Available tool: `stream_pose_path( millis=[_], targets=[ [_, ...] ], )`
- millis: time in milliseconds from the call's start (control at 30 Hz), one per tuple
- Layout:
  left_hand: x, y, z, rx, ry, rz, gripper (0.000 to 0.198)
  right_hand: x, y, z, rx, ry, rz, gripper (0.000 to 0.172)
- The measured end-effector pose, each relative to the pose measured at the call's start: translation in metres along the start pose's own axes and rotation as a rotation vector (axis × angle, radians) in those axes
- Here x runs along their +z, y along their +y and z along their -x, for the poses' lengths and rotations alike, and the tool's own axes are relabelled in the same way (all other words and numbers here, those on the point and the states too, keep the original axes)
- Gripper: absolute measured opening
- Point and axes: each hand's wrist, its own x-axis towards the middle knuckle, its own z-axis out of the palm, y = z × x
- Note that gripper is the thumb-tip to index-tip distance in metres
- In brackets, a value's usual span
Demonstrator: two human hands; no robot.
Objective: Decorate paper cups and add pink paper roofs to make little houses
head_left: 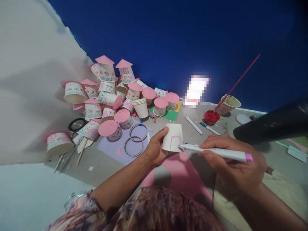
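Note:
My left hand [155,146] is closed around a white paper cup [172,133] turned upside down. A pink arch outline is drawn on the cup's side. In my right hand [237,166] is a white marker [218,153] with a pink end, its tip at the cup's lower right, by the foot of the arch. Pink paper [185,173] with a round hole lies below the cup. To the left, two grey rings [133,146] rest on a lilac sheet [106,144].
Decorated cups with pink cone roofs [109,99] are piled at the left back. Plain stacked cups [141,108] stand beside them. At the right are a red paint pot [210,118], a patterned cup [228,104] and a dark cylinder [271,123]. Another marker [193,124] lies behind my hands.

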Motion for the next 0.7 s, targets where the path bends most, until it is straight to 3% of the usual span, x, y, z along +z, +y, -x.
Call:
stream_pose_path(
  millis=[167,400,600,700],
  targets=[
    [0.004,-0.001,-0.003,0.103,0.058,-0.031,0.044,0.011,0.004,0.001,-0.075,0.015,-0.08,0.016],
    [0.007,-0.004,-0.002,0.15,-0.002,-0.085,0.044,0.013,0.003,-0.003,-0.11,-0.029,-0.043,0.016],
    [0.009,-0.002,0.001,0.143,0.025,-0.072,0.037,0.008,-0.004,-0.006,-0.113,-0.191,-0.053,0.011],
    [0.009,-0.001,0.002,0.089,0.019,-0.034,0.04,0.008,-0.002,-0.004,-0.107,-0.099,-0.037,0.009]
  ],
)
